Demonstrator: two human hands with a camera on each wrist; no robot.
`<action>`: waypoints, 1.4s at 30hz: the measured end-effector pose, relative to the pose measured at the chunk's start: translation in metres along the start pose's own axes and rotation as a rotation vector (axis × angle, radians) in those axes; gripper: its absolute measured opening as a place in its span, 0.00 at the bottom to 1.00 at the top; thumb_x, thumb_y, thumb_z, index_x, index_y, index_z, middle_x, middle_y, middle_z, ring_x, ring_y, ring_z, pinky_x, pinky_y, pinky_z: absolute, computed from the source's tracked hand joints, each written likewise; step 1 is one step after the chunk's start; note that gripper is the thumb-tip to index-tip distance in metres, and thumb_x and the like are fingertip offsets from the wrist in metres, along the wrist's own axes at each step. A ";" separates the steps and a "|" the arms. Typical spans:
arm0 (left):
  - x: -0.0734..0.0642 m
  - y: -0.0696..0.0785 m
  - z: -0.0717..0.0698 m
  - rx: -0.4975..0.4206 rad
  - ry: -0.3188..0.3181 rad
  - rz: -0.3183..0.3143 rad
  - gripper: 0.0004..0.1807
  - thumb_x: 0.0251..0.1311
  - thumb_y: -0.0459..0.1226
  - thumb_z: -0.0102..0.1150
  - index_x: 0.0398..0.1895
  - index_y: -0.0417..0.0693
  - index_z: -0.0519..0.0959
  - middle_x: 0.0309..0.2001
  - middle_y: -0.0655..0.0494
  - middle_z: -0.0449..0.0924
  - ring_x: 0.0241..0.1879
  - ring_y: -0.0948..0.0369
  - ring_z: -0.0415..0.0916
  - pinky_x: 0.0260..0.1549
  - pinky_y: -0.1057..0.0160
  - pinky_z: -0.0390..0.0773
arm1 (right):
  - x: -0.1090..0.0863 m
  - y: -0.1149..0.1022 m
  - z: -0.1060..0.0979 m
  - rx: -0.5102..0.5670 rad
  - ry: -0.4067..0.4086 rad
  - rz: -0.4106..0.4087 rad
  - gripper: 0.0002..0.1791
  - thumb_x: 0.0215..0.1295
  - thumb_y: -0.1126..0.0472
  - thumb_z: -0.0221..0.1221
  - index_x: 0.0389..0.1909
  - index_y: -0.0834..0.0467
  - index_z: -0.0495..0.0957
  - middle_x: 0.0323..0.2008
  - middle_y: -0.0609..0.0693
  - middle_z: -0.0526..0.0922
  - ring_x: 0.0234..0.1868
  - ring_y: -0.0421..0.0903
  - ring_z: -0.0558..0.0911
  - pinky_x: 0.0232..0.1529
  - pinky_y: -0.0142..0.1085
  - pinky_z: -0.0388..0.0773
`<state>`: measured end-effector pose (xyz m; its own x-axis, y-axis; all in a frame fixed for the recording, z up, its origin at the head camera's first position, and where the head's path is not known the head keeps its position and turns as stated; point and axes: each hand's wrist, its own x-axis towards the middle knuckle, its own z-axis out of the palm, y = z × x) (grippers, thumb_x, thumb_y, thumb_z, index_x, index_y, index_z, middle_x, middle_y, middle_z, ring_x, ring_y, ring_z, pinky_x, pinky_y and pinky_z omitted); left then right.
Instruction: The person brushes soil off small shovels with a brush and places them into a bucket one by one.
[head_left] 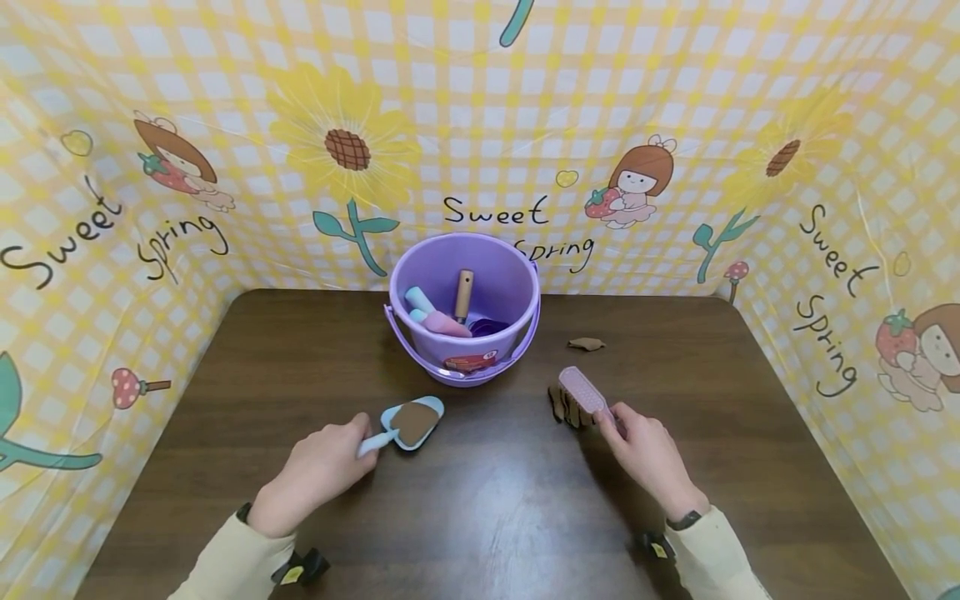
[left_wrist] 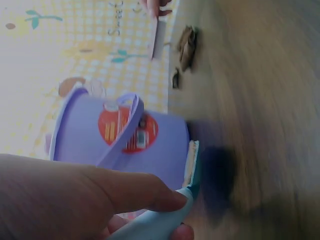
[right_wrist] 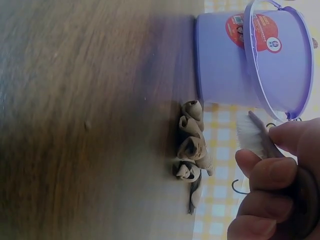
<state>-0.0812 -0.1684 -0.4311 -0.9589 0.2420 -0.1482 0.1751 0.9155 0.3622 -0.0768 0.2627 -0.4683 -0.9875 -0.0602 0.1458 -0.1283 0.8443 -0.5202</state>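
My left hand (head_left: 322,462) grips the handle of a small light blue dustpan (head_left: 437,406), its flat pan held above the table. A tan-brown layer (head_left: 412,423) covers the inside of the pan. In my right hand (head_left: 648,450) is a pink brush (head_left: 581,390); its white bristles (right_wrist: 249,134) show in the right wrist view. Beneath and beside the brush lie several curled dry brown leaves (right_wrist: 190,147), close together on the table. Another dry leaf (head_left: 587,343) sits farther back, apart from the others in the head view.
A purple bucket (head_left: 420,354) stands at the table's back middle, its handle hanging down in front. Inside are a wooden-handled tool (head_left: 464,293), a light blue handle (head_left: 417,298) and a pink piece (head_left: 446,325). Yellow checked cloth (head_left: 480,125) walls the brown table (head_left: 487,500).
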 end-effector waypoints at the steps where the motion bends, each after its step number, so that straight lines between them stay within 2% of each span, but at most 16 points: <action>1: 0.000 0.004 0.001 -0.006 0.005 0.016 0.08 0.59 0.36 0.63 0.32 0.50 0.71 0.20 0.57 0.69 0.18 0.56 0.66 0.16 0.55 0.65 | 0.000 0.000 0.000 -0.001 -0.002 -0.002 0.12 0.76 0.54 0.60 0.36 0.58 0.80 0.18 0.43 0.69 0.19 0.41 0.68 0.22 0.37 0.63; 12: 0.008 0.045 0.011 -0.087 0.017 0.160 0.11 0.52 0.33 0.66 0.32 0.51 0.73 0.20 0.61 0.69 0.19 0.60 0.66 0.18 0.57 0.67 | 0.000 -0.009 0.001 0.016 -0.039 0.010 0.11 0.76 0.55 0.61 0.41 0.60 0.81 0.20 0.44 0.71 0.19 0.40 0.68 0.21 0.35 0.63; 20: 0.024 0.078 0.013 -0.134 -0.005 0.245 0.08 0.57 0.33 0.69 0.35 0.48 0.78 0.23 0.61 0.73 0.22 0.61 0.68 0.22 0.58 0.70 | 0.002 -0.017 0.001 0.012 -0.004 -0.050 0.10 0.75 0.55 0.62 0.37 0.57 0.79 0.19 0.42 0.68 0.19 0.39 0.66 0.22 0.35 0.62; 29: 0.046 0.100 0.025 -0.200 0.041 0.353 0.05 0.56 0.31 0.65 0.35 0.45 0.79 0.24 0.60 0.74 0.24 0.60 0.70 0.26 0.58 0.73 | 0.003 -0.025 0.002 0.030 -0.007 -0.075 0.10 0.74 0.55 0.63 0.36 0.57 0.78 0.19 0.41 0.67 0.18 0.38 0.65 0.21 0.33 0.61; 35: 0.058 0.114 0.031 -0.253 0.097 0.370 0.05 0.58 0.31 0.64 0.38 0.43 0.82 0.27 0.57 0.77 0.25 0.59 0.73 0.27 0.57 0.76 | 0.003 -0.032 0.004 0.025 -0.006 -0.115 0.12 0.73 0.55 0.65 0.32 0.54 0.76 0.17 0.39 0.63 0.18 0.37 0.64 0.21 0.32 0.60; 42: 0.064 0.127 0.034 -0.269 0.160 0.365 0.03 0.63 0.33 0.64 0.39 0.44 0.83 0.28 0.57 0.78 0.25 0.58 0.73 0.26 0.56 0.75 | 0.004 -0.040 0.010 0.055 0.000 -0.180 0.11 0.73 0.56 0.65 0.32 0.53 0.76 0.17 0.37 0.62 0.18 0.35 0.64 0.20 0.31 0.60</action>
<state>-0.1130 -0.0261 -0.4260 -0.8713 0.4608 0.1686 0.4632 0.6590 0.5926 -0.0768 0.2230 -0.4556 -0.9482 -0.2071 0.2409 -0.3074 0.7895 -0.5312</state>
